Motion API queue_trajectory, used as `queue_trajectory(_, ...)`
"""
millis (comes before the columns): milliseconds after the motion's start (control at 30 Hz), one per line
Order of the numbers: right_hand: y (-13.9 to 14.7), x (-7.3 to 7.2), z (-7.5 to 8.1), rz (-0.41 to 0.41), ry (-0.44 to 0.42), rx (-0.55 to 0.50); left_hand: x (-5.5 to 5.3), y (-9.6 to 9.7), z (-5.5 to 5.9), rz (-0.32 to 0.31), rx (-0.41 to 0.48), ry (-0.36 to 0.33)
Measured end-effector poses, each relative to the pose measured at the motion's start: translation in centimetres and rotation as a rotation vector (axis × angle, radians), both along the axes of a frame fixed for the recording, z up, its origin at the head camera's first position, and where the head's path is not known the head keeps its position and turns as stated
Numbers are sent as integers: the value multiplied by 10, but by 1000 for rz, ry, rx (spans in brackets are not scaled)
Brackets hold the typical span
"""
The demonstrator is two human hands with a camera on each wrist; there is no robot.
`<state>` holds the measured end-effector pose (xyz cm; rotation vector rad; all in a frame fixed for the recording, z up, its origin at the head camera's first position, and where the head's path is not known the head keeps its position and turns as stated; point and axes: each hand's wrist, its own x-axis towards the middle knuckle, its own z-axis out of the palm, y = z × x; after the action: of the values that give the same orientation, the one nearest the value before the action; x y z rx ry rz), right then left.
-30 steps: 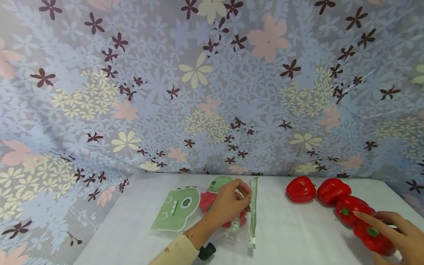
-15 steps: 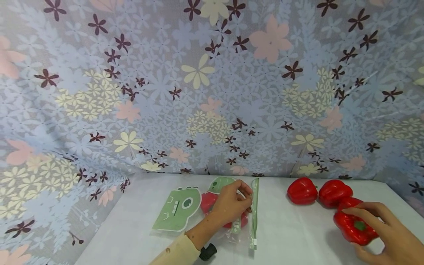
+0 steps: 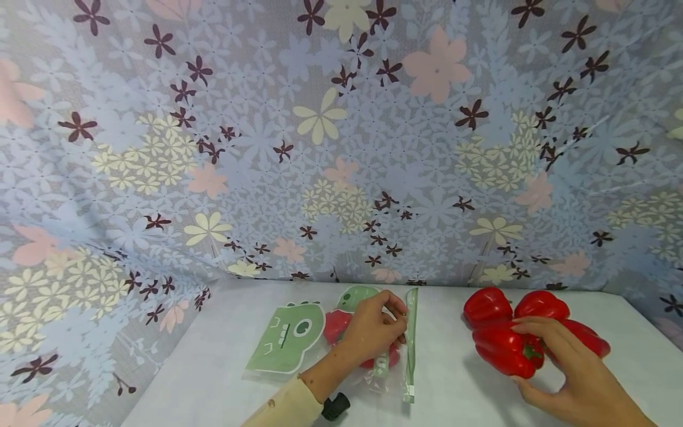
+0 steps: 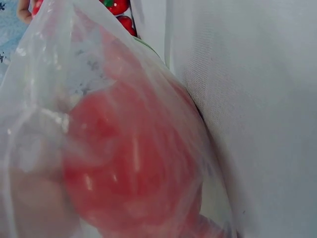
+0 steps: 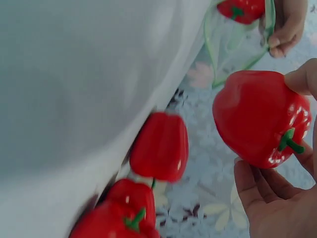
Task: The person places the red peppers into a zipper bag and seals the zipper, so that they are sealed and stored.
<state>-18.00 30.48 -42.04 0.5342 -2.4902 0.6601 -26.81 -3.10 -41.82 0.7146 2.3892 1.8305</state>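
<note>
In the head view, my right hand (image 3: 576,379) holds a glossy red bell pepper (image 3: 504,349) by its sides, thumb below and fingers above. The right wrist view shows its green stem (image 5: 291,142) facing the palm side. My left hand (image 3: 370,326) pinches the green-edged mouth of a clear zip bag (image 3: 409,344), which stands open toward the right. Inside that bag are red peppers (image 3: 336,325), partly hidden by the left hand and wrist. Close up in the left wrist view, a pepper (image 4: 133,163) shows through the clear plastic.
Three more red peppers lie at the right: one at the back (image 3: 487,301), one beside it (image 3: 541,304), one nearer (image 3: 589,337). A flat bag with a green dinosaur print (image 3: 288,338) lies left. A small black object (image 3: 335,407) sits by the left forearm. Patterned cloth (image 3: 341,178) rises behind the white table (image 3: 443,379).
My right hand has taken hold of the nearest pepper of the row and moved it left, in front of the others. The left hand stays at the bag's mouth.
</note>
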Motion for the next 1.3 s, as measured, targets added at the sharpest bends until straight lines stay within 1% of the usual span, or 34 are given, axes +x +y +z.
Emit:
queue_trajectory(67,-8,-2,-1,28,17,-5,0,0,0,-2,0,0)
queue_trajectory(133,-16,-4,-1,48,4,-17,0,0,0,-2,2,0)
queue_trajectory(400,-44,-13,-10,117,-107,-111,0,-1,-1,-9,7,-5)
queue_trajectory(600,-62,-23,-16,227,-201,-210,0,0,-1,-14,11,-12)
queue_trajectory(733,-72,-27,-18,260,-232,-249,-1,0,0,-23,16,-12)
queue_trajectory(867,-78,-30,-17,293,-236,-275,-1,-1,2,-20,14,-6)
queue_trajectory(967,-79,-33,-18,319,-267,-294,-2,-1,3,-14,8,-4)
queue_trajectory(1200,-82,-41,-23,373,-408,-319,-1,-1,4,2,0,-1)
queue_trajectory(1300,-85,-44,-24,410,-453,-320,-1,-1,4,11,2,0)
